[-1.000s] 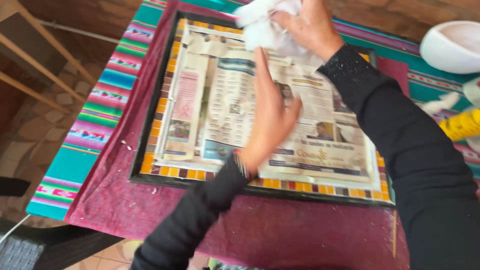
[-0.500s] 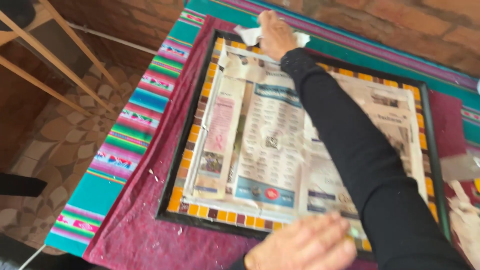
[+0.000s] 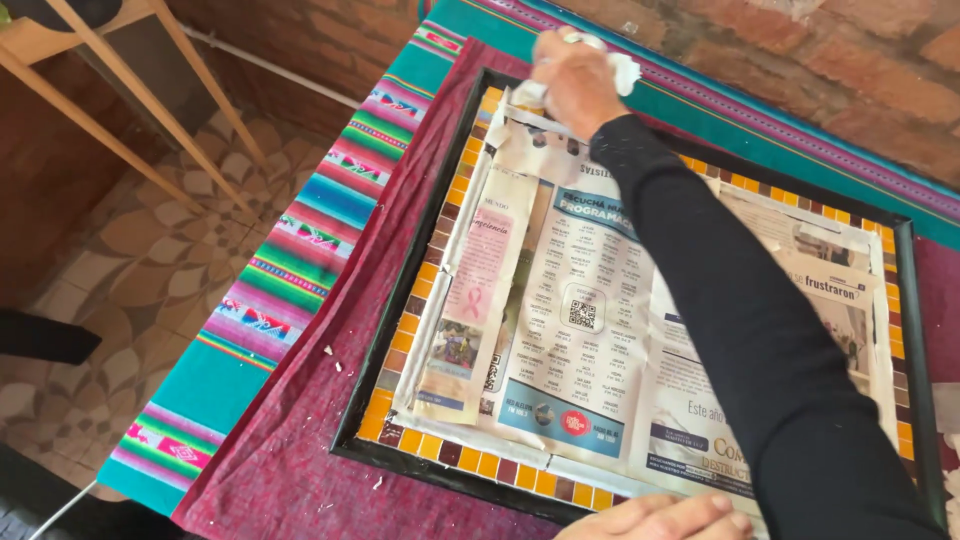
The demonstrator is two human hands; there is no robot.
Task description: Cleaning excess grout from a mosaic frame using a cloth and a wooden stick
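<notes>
Right hand (image 3: 575, 75): stretched to the far left corner of the frame, fingers closed around a crumpled white cloth (image 3: 622, 68), pressed down at the tile border there.
Left hand (image 3: 660, 518): at the near edge, only partly in view; seems to lie flat with fingers together on the near rail, holding nothing visible, though the cut-off view leaves that uncertain.
Frame (image 3: 415, 455): black, rectangular, lying flat on a dark red cloth (image 3: 290, 450), long side running left to right.
Tile border (image 3: 420, 300): small orange, yellow and brown squares just inside the black rail, exposed along the left and near sides.
Newspaper (image 3: 575, 330): several sheets laid over the middle of the frame, covering the panel inside the tiles; one narrow strip (image 3: 470, 300) along the left side, its edges lifted a little.
Striped blanket (image 3: 265, 290): bright woven bands under the red cloth, hanging toward the left.
Step in hand: wiping the tiles at the far left corner, judged from the cloth's position.
Next move calls for: drawing the cloth along the border under steady pressure, clear of the loose paper edges, with the near hand bracing the frame.
Surroundings: brick wall (image 3: 860, 80) at the far side, patterned floor (image 3: 130, 290) to the left.
</notes>
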